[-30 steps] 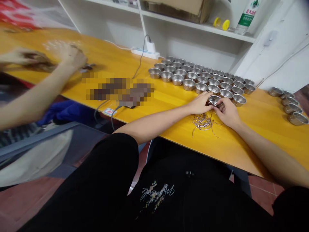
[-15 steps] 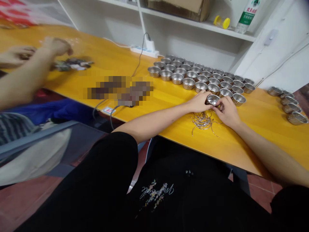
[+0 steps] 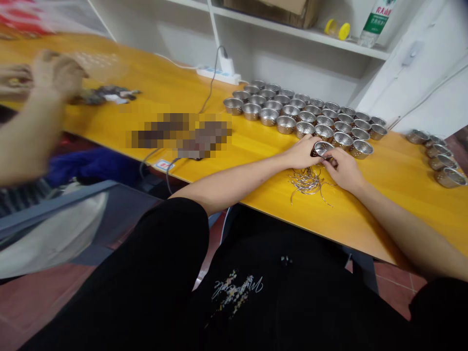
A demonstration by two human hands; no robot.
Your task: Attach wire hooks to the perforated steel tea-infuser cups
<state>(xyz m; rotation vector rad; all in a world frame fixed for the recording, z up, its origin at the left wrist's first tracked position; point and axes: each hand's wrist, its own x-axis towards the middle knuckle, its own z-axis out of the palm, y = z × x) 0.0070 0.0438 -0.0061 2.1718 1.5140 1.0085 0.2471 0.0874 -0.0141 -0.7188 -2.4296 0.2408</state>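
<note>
My left hand (image 3: 302, 153) grips the left side of a small perforated metal cup (image 3: 323, 149), its fingers closed round the wall. On the cup's right, my right hand (image 3: 342, 166) has its fingers pinched together near the rim; whatever lies between the fingertips is too small to make out. Just below both hands, a loose pile of thin curved metal wires (image 3: 307, 182) rests on the yellow table (image 3: 266, 183). Rows of similar metal cups (image 3: 286, 124) stand directly behind the held cup.
More metal cups (image 3: 450, 177) stand at the far right. A power strip (image 3: 218, 75) lies at the shelf's foot, its cable crossing the table. At the left, another person's hands (image 3: 58, 73) work near a small dark heap (image 3: 109, 93).
The other person's nearer hand has shifted left and now looks larger. My right hand's fingers have moved slightly at the cup's rim; my left hand stays on the cup.
</note>
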